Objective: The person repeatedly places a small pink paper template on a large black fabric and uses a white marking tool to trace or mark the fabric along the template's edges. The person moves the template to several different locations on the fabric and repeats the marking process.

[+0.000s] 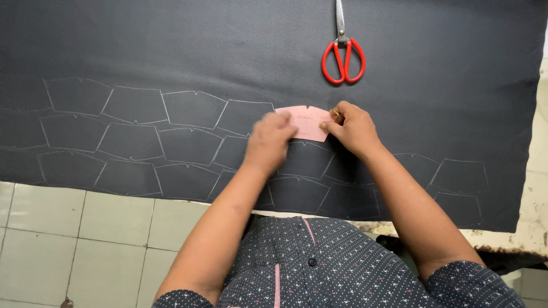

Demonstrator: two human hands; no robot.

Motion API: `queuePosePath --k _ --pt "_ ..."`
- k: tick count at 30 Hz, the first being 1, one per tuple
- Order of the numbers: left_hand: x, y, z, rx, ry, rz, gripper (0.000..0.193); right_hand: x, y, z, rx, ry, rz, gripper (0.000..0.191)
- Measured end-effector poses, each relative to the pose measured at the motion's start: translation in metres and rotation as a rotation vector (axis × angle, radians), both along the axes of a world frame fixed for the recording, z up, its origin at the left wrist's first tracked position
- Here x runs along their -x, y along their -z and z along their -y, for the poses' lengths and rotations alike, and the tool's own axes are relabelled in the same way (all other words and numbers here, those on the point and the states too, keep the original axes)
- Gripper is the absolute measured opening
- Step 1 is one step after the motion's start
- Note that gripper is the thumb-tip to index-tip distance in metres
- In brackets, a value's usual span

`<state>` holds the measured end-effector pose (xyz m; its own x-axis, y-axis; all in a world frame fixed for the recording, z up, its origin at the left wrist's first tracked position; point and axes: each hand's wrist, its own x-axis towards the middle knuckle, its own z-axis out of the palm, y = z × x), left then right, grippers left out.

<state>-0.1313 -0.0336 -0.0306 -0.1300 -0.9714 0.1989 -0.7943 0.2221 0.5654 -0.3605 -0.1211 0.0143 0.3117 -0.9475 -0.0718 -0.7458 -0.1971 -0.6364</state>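
Note:
A small pink card template [305, 118] lies flat on a large sheet of black fabric [171, 45]. My left hand [269, 142] presses down on the template's left part, fingers curled over it. My right hand [351, 126] rests at the template's right edge, fingers pinched around a small marking piece that is mostly hidden. Rows of chalk outlines [137, 134] in the template's shape cover the fabric to the left and below the hands, with more to the right.
Red-handled scissors [342, 54] lie on the fabric beyond my hands, blades pointing away. The fabric's near edge hangs over a worn table edge [514, 239]. Pale floor tiles [74, 228] show at lower left.

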Motion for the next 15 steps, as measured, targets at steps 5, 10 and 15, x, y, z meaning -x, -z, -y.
queuePosePath --k 5,10,15 --pt "0.048 -0.001 -0.011 0.027 0.145 0.097 0.044 -0.003 -0.008 0.002 -0.013 -0.025 -0.106 0.033" --pt "0.073 -0.019 -0.026 0.129 0.076 0.294 0.071 -0.024 -0.027 0.004 0.328 -0.237 0.043 0.017" --pt "0.071 -0.018 -0.026 0.028 0.105 0.305 0.077 -0.065 -0.049 -0.002 0.168 -0.355 0.107 0.019"
